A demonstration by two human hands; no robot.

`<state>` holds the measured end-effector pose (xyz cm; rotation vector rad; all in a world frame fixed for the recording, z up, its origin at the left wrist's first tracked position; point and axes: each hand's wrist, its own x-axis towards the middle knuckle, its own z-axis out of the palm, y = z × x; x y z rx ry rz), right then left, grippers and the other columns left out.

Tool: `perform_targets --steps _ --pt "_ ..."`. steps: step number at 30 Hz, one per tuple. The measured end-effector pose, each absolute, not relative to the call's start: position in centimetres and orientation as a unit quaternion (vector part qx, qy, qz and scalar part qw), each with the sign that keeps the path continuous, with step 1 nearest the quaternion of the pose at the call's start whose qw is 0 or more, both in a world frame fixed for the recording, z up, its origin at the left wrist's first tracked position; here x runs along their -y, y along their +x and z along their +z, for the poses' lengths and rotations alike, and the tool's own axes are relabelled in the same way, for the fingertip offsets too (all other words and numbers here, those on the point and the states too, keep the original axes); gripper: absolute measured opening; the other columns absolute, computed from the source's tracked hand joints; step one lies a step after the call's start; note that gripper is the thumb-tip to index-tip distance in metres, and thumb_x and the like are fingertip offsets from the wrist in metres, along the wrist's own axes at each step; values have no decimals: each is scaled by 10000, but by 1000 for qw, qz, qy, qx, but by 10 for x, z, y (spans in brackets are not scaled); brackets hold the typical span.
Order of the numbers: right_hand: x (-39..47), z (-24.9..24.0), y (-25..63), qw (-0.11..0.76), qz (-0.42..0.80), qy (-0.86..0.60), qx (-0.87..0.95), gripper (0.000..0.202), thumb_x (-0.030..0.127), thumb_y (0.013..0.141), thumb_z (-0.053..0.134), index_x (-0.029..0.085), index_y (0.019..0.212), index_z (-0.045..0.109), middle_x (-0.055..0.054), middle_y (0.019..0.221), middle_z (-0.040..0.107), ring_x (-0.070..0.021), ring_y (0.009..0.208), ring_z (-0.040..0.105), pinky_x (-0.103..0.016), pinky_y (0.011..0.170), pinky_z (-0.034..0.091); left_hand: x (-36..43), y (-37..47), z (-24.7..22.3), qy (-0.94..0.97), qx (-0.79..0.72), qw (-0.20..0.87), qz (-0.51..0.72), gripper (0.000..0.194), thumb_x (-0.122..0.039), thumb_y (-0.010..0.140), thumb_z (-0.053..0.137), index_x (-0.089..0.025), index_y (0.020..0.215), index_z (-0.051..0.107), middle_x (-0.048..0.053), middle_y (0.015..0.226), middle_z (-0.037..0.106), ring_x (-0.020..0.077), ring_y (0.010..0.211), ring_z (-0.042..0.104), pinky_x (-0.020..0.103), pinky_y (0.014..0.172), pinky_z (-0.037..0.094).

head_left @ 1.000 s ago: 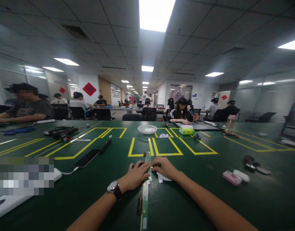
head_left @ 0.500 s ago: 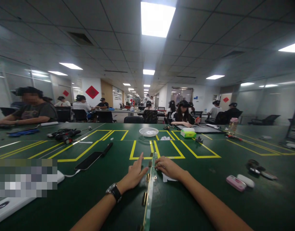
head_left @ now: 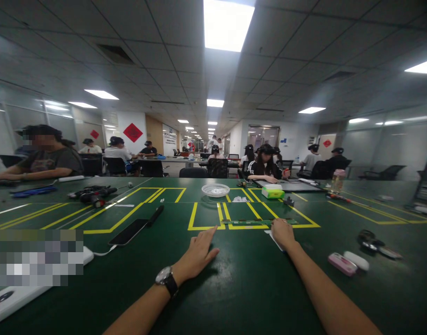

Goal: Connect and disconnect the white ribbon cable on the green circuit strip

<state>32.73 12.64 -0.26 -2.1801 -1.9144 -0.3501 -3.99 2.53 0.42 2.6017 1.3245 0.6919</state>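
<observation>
A long, thin green circuit board strip [head_left: 244, 222] lies crosswise over the yellow tape lines, in front of both hands. My right hand [head_left: 282, 231] is closed on it toward its right part, the fingertips partly hidden behind the knuckles. A white piece of paper or tissue [head_left: 274, 240] shows under that hand; whether the hand also holds it I cannot tell. My left hand [head_left: 198, 251], with a watch on the wrist, is open over the green table [head_left: 234, 288], fingers stretched toward the left end of the strip and nothing in them.
Beyond the strip stands a clear plastic dish [head_left: 215, 190], with crumpled white scraps [head_left: 239, 199] and a tissue pack [head_left: 272, 191] to its right. On the left lie a phone [head_left: 129, 232] and a white device [head_left: 21, 298]. A pink case [head_left: 342, 264] is at right. Co-workers sit beyond.
The circuit board strip has turned from pointing toward me to lying crosswise. My right hand moved right with it, taking the white piece along; my left hand shifted slightly nearer me.
</observation>
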Motion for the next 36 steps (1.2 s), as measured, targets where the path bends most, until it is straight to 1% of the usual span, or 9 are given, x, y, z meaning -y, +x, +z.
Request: perform_targets --steps 4,8,12,16,23,26,28,32,36 --pt "-129 -5 324 118 -114 -759 630 387 222 907 313 137 1136 613 -177 1202 563 -297 1130 476 -444 909 360 -19 -36 9 883 -419 83 195 596 -444 959 337 -270 1476 94 75 1487 285 229 1335 262 403 1047 244" --pt "-130 -8 323 104 -105 -762 630 414 194 908 271 125 1163 589 -181 1243 542 -302 1175 452 -484 951 322 -13 -32 13 893 -408 98 162 612 -465 949 363 -277 1474 109 71 1446 349 235 1296 315 393 1020 268" --pt "-132 -12 324 73 -76 -754 648 445 174 896 277 138 1268 517 -155 1391 431 -304 1286 355 -536 1011 253 -12 -32 15 894 -409 102 151 604 -474 952 353 -272 1473 122 70 1426 373 240 1277 332 392 1009 269" --pt "-135 -13 327 59 -61 -757 648 478 231 904 275 172 1346 448 -117 1461 352 -318 1337 284 -593 1028 194 -11 -32 16 894 -407 106 152 596 -477 951 360 -273 1468 146 75 1424 379 246 1273 336 403 1005 266" --pt "-135 -4 328 44 -75 -741 665 482 350 917 260 313 1368 424 -73 1399 449 -356 1304 327 -651 1016 66 -8 -32 20 897 -401 91 162 563 -494 958 332 -286 1459 180 68 1412 391 243 1263 345 402 1004 270" --pt "-134 1 319 51 -114 -724 678 475 394 927 242 307 1320 493 -86 1328 521 -365 1315 300 -645 1014 11 -8 -29 20 898 -399 77 171 552 -486 959 335 -296 1456 187 66 1417 384 247 1264 339 405 999 278" --pt "-134 5 310 62 -118 -710 691 499 429 934 218 271 1289 531 -108 1281 557 -354 1294 336 -641 1014 14 -8 -28 20 899 -396 69 174 551 -481 958 343 -294 1454 192 69 1421 379 251 1269 333 409 1000 277" --pt "-128 9 285 63 -71 -668 738 560 510 933 202 227 1278 540 -156 1231 580 -322 1168 484 -624 1011 114 -7 -26 20 900 -391 54 183 537 -472 962 346 -286 1447 211 68 1410 394 242 1257 352 396 987 299" --pt "-112 11 251 81 -55 -567 818 506 477 941 263 214 1265 548 -151 1255 560 -291 1179 477 -551 1042 177 -8 -26 25 898 -389 20 203 508 -451 962 371 -293 1429 250 52 1407 401 235 1260 356 382 983 311"
